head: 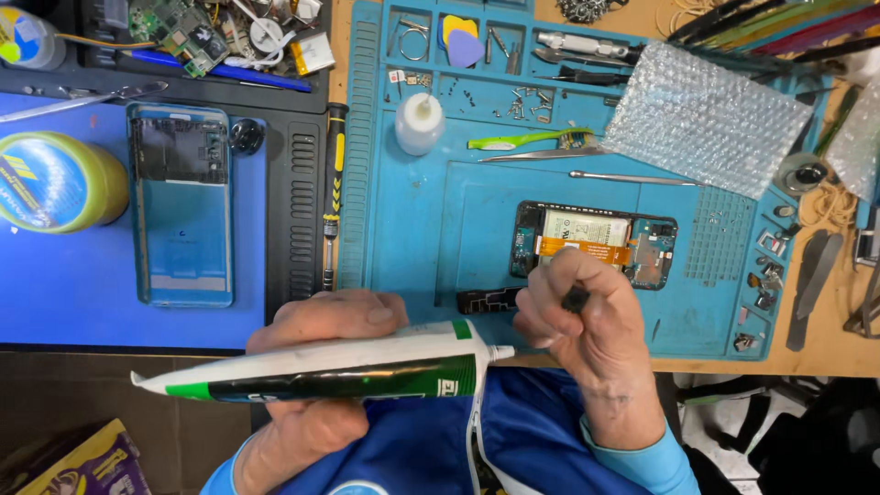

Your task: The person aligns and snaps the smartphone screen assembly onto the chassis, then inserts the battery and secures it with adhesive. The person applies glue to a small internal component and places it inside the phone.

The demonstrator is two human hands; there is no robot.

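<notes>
A wooden workbench [830, 353] is covered in the middle by a blue repair mat [440, 220], on which an opened phone [596, 243], a white bottle [419, 122], a green toothbrush [527, 139], tweezers [536, 155] and a sheet of bubble wrap [701, 115] are laid. To the left, a phone frame [181, 203] and a tape roll [55, 179] are placed on a blue pad [64, 284].
</notes>
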